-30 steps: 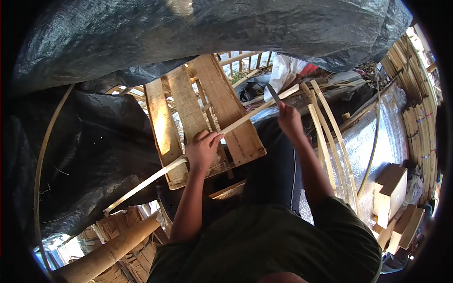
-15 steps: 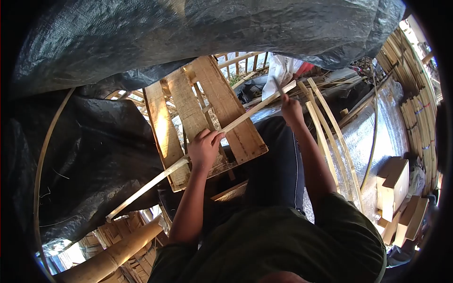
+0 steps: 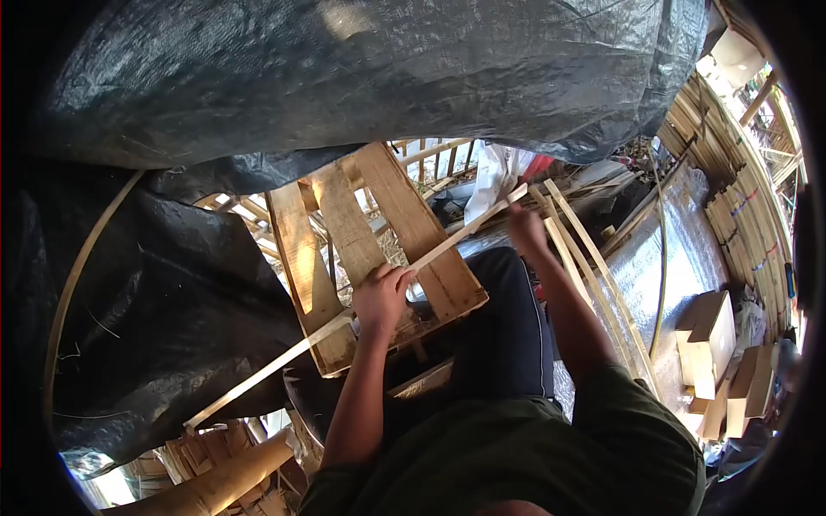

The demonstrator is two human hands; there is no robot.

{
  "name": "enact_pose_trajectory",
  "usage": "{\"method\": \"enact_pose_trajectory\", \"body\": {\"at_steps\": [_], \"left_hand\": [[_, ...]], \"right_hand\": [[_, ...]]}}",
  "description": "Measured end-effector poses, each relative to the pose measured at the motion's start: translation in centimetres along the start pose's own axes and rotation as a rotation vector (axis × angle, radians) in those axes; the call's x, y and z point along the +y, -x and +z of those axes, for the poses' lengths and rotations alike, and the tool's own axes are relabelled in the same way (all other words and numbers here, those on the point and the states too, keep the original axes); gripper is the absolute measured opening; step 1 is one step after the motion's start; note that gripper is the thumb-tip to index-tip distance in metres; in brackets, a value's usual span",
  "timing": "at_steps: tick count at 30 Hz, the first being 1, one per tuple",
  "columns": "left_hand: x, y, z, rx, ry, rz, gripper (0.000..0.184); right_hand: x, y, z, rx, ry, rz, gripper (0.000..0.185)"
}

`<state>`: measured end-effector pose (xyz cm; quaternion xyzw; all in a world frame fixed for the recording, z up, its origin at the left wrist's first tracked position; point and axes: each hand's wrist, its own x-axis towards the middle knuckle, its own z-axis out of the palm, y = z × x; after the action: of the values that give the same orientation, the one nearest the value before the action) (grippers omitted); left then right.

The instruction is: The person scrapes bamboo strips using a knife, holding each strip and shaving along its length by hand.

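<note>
A long pale strip [image 3: 258, 376] lies slantwise across a slatted wooden crate [image 3: 344, 228]. My left hand [image 3: 380, 299] is closed around the strip near its middle, over the crate. Close to the strip's upper right end is my right hand [image 3: 525, 230], closed on the knife, whose blade is blurred and hard to make out here. Several more pale strips [image 3: 594, 258] lean just right of my right hand.
Black plastic sheeting [image 3: 344, 95] hangs across the top and left. A thick bamboo pole [image 3: 215, 482] lies at the lower left. Cardboard boxes [image 3: 707, 344] stand at the right, near bundled strips [image 3: 748, 232] and a silvery sheet [image 3: 637, 267].
The view has shifted, so the crate and hands appear lower. Both hands keep their holds. The knife blade, plain to see a second ago, is now hardly visible beside the strip's end.
</note>
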<state>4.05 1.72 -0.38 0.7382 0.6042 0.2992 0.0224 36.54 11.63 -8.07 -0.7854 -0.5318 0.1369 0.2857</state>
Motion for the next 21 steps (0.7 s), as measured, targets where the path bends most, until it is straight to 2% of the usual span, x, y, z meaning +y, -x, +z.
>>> {"method": "enact_pose_trajectory", "body": {"at_steps": [1, 3, 4, 5, 7, 8, 10, 11, 13, 15, 17, 18, 21], "left_hand": [[-0.1, 0.4, -0.3, -0.004, 0.006, -0.002, 0.017], [-0.4, 0.5, -0.6, 0.01, 0.013, 0.006, 0.017], [-0.6, 0.8, -0.4, 0.005, 0.02, 0.006, 0.017], [-0.7, 0.7, -0.1, 0.0, 0.046, 0.001, 0.017], [-1.1, 0.5, 0.1, 0.014, 0.078, 0.005, 0.018], [-1.2, 0.6, 0.2, -0.003, 0.065, -0.006, 0.019], [-1.3, 1.1, -0.1, -0.022, 0.054, -0.022, 0.02], [-1.1, 0.9, -0.2, -0.011, 0.052, -0.024, 0.02], [-1.0, 0.9, -0.6, -0.003, 0.052, -0.028, 0.02], [-1.1, 1.0, -0.8, -0.019, 0.043, -0.051, 0.02], [-1.1, 1.0, -0.7, -0.016, 0.023, -0.027, 0.021], [-1.3, 1.1, -0.3, 0.02, 0.046, -0.017, 0.021], [-1.2, 1.2, -0.7, 0.024, 0.045, -0.031, 0.021]], "right_hand": [[-0.1, 0.5, -0.1, -0.001, 0.007, 0.003, 0.046], [-0.6, 0.9, -1.1, -0.061, -0.046, -0.187, 0.047], [-1.4, 0.5, -2.8, -0.197, -0.115, -0.023, 0.05], [-2.7, 0.2, -4.0, -0.232, -0.3, 0.316, 0.05], [-5.7, 3.6, -2.8, -0.249, -0.26, 0.297, 0.048], [-4.0, 2.0, -2.3, -0.243, -0.257, 0.291, 0.048], [1.7, -2.0, -0.2, -0.14, -0.022, -0.056, 0.052], [0.2, -1.0, -0.7, -0.137, -0.02, -0.062, 0.052], [-5.0, 3.5, -2.4, -0.243, -0.232, 0.213, 0.056], [-5.4, 3.7, -3.3, -0.202, -0.214, 0.197, 0.058], [-2.9, 0.6, -4.0, -0.242, -0.193, 0.345, 0.053], [-0.8, -0.2, -2.7, -0.138, -0.159, 0.313, 0.052], [-6.1, 4.9, -3.4, -0.232, -0.197, 0.253, 0.058]]}}
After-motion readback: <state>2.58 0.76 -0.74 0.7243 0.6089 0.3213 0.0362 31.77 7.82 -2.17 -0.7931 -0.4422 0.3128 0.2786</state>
